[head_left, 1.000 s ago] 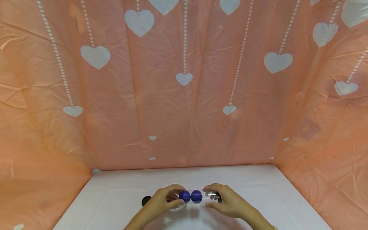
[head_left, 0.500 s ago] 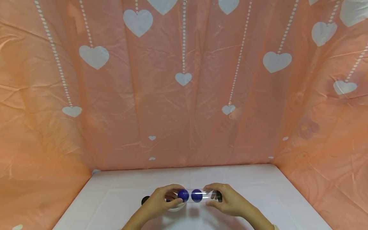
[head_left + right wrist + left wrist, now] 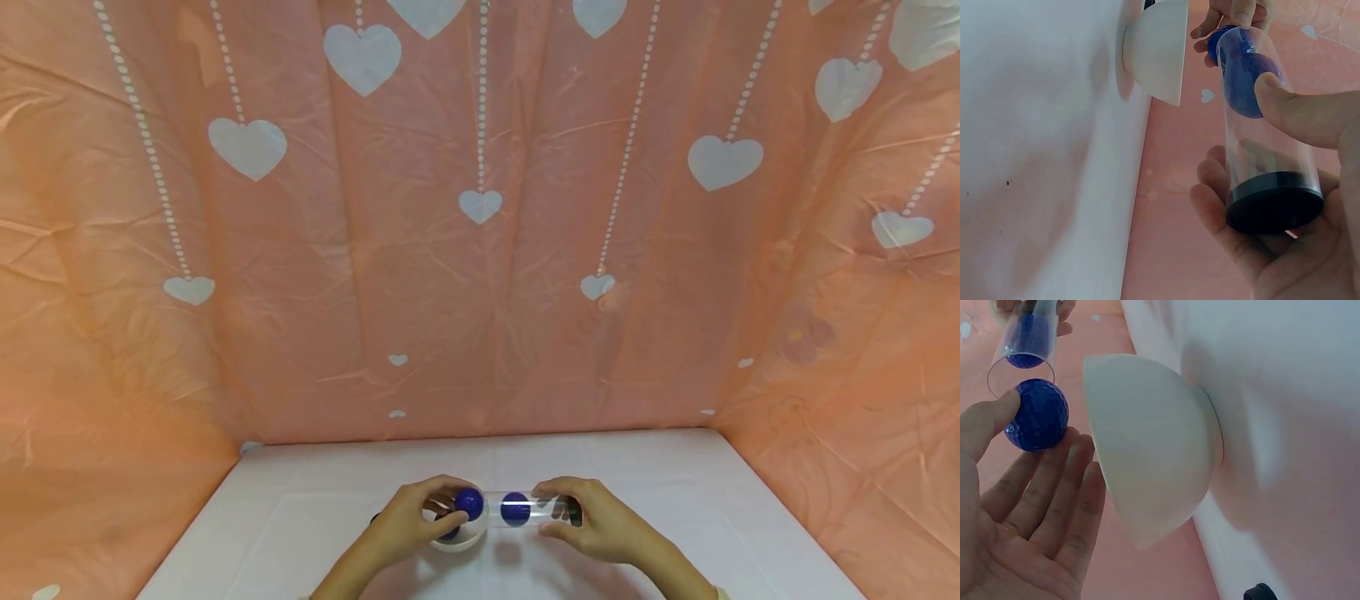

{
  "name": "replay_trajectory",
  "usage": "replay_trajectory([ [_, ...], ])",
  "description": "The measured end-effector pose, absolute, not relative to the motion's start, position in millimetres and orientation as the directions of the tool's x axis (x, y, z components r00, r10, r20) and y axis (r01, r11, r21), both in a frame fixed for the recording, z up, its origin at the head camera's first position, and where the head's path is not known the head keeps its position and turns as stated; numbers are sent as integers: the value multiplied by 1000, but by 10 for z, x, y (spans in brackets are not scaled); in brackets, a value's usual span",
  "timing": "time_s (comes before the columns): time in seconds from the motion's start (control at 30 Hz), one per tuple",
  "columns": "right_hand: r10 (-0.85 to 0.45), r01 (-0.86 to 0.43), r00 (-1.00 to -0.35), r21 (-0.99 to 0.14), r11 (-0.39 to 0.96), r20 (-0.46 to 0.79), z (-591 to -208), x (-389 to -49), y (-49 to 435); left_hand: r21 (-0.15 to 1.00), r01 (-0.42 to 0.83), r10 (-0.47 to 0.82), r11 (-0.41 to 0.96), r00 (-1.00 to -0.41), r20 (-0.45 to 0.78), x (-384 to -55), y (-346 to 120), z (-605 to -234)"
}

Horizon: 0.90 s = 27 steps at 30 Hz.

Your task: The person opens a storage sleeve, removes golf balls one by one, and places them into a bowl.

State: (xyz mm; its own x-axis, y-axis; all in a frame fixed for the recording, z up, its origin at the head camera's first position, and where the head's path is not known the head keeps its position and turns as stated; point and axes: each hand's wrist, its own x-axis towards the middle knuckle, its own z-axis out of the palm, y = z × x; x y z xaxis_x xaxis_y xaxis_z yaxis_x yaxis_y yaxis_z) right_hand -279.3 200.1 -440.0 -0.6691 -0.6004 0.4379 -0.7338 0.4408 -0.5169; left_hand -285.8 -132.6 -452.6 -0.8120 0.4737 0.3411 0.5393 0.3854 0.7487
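Observation:
Between thumb and fingertips my left hand (image 3: 411, 518) pinches a blue dimpled golf ball (image 3: 1037, 415), just outside the mouth of a clear tube. My right hand (image 3: 602, 523) grips this tube (image 3: 1244, 150) near its black-capped end (image 3: 1274, 203), holding it roughly level above the table. Inside the tube lies another blue golf ball (image 3: 515, 509), some way in from the mouth. Below the left hand stands a white bowl (image 3: 1154, 444), partly covered by that hand in the head view. Something dark blue (image 3: 448, 527) shows in the bowl beneath the left fingers.
The white table (image 3: 675, 475) carries a small black round cap (image 3: 1260, 592), left of the bowl and nearly hidden by the left hand in the head view. Orange sheeting with white hearts (image 3: 480, 317) walls the back and both sides.
My left hand has drawn leftward with one golf ball, from the tube's mouth to a small gap outside it. The tube, the other ball and my right hand have hardly moved.

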Motion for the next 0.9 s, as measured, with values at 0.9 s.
replay_trajectory([
  [0.9,-595,-720,-682,-531,446,425,-4414,-2802,1996,635,606,524,479,-778,348,-2896,-1277,-4626],
])
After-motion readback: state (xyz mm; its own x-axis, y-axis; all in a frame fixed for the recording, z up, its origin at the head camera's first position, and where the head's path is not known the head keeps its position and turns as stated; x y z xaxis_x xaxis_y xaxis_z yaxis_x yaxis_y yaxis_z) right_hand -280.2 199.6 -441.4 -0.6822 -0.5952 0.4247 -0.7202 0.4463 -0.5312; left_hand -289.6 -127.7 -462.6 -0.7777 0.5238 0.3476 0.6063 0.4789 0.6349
